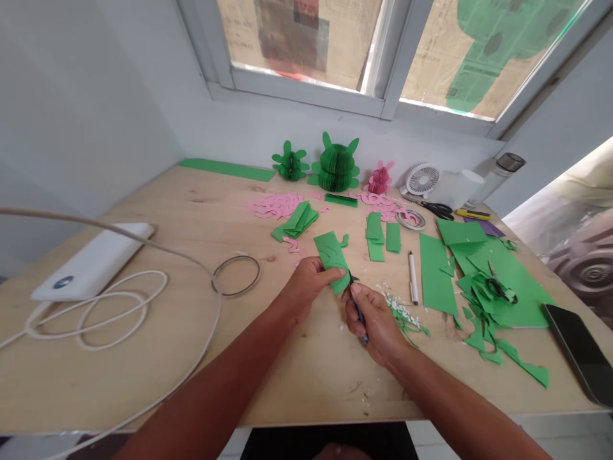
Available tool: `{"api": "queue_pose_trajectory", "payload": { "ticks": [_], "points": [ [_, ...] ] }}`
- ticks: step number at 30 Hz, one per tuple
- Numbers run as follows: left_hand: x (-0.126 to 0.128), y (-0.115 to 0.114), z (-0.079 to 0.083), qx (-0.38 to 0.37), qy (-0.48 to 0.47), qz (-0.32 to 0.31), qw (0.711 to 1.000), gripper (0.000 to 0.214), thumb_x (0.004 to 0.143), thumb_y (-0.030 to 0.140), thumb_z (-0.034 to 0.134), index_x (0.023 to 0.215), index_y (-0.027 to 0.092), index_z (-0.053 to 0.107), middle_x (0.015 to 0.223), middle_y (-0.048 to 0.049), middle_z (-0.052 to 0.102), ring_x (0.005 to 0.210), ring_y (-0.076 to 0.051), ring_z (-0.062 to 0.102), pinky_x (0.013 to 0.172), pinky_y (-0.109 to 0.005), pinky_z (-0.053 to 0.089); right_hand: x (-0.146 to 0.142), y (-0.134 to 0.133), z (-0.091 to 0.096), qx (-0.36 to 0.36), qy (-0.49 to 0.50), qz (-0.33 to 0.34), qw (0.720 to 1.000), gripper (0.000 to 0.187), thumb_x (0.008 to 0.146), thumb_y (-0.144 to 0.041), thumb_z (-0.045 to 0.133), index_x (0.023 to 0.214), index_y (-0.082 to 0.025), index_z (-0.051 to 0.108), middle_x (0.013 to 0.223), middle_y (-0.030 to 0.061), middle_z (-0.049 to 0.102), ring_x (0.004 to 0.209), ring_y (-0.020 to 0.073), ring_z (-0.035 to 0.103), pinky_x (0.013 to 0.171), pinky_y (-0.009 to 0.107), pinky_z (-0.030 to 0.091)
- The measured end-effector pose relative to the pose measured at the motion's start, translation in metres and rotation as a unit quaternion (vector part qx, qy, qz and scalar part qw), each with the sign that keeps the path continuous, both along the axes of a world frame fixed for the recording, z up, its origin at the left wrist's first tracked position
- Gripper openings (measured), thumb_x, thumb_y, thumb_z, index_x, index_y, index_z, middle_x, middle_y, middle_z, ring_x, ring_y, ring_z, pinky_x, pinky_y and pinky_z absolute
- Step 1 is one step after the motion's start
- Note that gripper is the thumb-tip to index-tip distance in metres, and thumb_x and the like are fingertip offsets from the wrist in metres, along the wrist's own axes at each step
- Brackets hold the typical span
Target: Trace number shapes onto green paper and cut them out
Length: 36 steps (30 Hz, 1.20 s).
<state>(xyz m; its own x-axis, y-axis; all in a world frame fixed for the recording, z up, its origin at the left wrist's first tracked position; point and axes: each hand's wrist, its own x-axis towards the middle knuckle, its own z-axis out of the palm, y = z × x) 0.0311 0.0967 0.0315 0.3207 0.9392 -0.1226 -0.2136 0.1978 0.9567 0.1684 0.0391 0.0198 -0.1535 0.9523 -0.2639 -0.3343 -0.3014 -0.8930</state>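
Between thumb and fingers, my left hand [311, 282] pinches a small green paper piece [330, 252] with drawn dark lines on it. Dark-handled scissors [358, 312] are gripped in my right hand [375, 319], their blades at the lower right edge of that paper. A thin curl of cut green paper sticks up by its upper right corner. Just beyond my hands lie stacked green strips [297, 220] and pink paper scraps [275, 206]. White and green clippings [402, 313] are scattered beside my right hand.
Green and pink honeycomb paper figures [336, 167] stand along the wall, with a small white fan [421, 179] nearby. Green sheets [507, 281], a white pen [412, 278] and a phone [579, 351] lie at right. A white power bank [93, 260] and looping cable [143, 313] occupy the left.
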Motion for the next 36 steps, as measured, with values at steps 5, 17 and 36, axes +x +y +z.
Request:
{"api": "queue_pose_trajectory", "payload": {
  "ticks": [5,17,36],
  "points": [
    [-0.003,-0.002,0.01,0.001,0.011,-0.006,1.0,0.017,0.064,0.031,0.069,0.061,0.015,0.067,0.06,0.0005,0.064,0.058,-0.012,0.054,0.061,-0.024,0.042,0.0,0.0,0.002,0.001,-0.016,0.002,1.0,0.045,0.075,-0.06,0.07,0.072,-0.016,0.059,0.047,-0.0091,0.042,0.036,0.0025,0.027,0.036,0.018,0.015],
    [-0.009,-0.001,0.018,0.017,0.044,-0.019,0.999,0.018,0.063,0.032,0.069,0.063,0.015,0.066,0.064,-0.0001,0.064,0.062,-0.013,0.054,0.063,-0.025,0.043,0.001,-0.002,0.005,0.005,-0.032,0.015,0.999,0.044,0.076,-0.06,0.068,0.073,-0.016,0.059,0.047,-0.009,0.041,0.037,0.0031,0.026,0.036,0.018,0.016],
    [-0.016,-0.001,0.022,0.045,0.056,-0.09,0.993,0.019,0.066,0.033,0.066,0.059,0.016,0.063,0.058,0.0004,0.062,0.058,-0.014,0.054,0.062,-0.026,0.042,-0.001,-0.001,0.001,0.006,-0.04,0.017,0.999,0.047,0.075,-0.062,0.068,0.073,-0.016,0.06,0.047,-0.0082,0.043,0.036,0.0032,0.027,0.035,0.019,0.015]
  ]
}}
